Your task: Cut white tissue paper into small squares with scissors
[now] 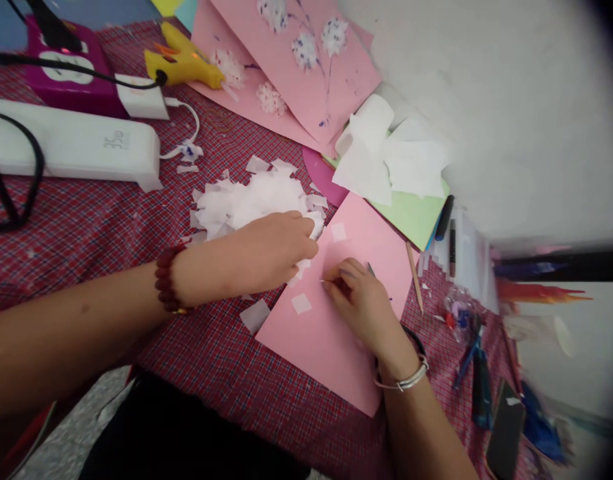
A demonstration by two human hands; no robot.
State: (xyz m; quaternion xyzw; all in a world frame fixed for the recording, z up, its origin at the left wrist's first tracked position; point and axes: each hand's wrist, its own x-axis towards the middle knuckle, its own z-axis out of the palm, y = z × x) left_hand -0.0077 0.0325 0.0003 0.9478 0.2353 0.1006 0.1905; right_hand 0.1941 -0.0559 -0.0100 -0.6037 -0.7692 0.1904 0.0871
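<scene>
My left hand [266, 252] reaches over a heap of small white paper pieces [256, 200]. Its fingers are curled together at the heap's right edge, and what they pinch is hidden. Over a pink sheet of paper [331, 347], my right hand [359, 300] is closed with thumb and fingertips together. A tiny white bit shows at those fingertips, too small to name. A short dark grey thing [370, 269] pokes out behind the knuckles. One white paper square [301, 304] lies on the pink sheet left of my right hand, and another lies near its top corner.
A yellow glue gun [184, 59] lies at the back, beside pink sheets [346, 80] bearing white blossoms. White power bank [71, 140] and purple socket block [71, 67] stand left with cables. White paper scraps [419, 163], a pencil [415, 277] and a phone [506, 427] lie right.
</scene>
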